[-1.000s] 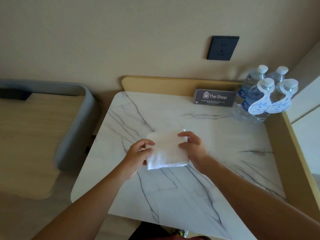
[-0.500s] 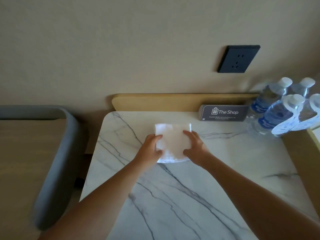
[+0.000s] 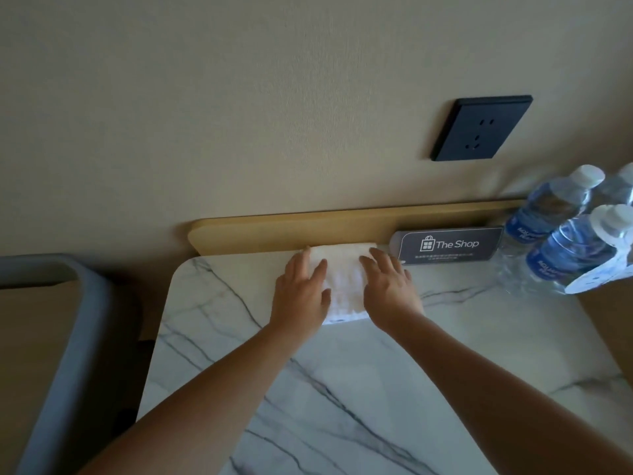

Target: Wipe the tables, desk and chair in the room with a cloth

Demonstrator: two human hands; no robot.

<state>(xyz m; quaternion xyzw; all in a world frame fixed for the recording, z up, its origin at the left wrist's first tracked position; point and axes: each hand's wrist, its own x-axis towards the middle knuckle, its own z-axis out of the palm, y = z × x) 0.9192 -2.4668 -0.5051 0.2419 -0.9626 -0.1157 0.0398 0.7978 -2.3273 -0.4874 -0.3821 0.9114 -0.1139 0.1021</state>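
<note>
The place looks like a hotel guest room. At the far right corner of the marble-topped bench (image 3: 342, 389), a dark "The Shop" card (image 3: 450, 246) stands beside sealed water bottles (image 3: 561, 241) with paper neck tags. A dark wall socket (image 3: 479, 128) is set in the plain beige wall above.

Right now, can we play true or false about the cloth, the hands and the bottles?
1. The left hand and the right hand both press flat on the white cloth. True.
2. The white cloth lies at the near edge of the marble table. False: it is at the far edge, up against the wooden back rail.
3. The Shop sign stands to the right of the cloth. True.
4. The water bottles lie tipped over on the table's left side. False: they stand in the far right corner.
5. A plug is stuck in the wall socket. False: nothing is plugged in.
</note>
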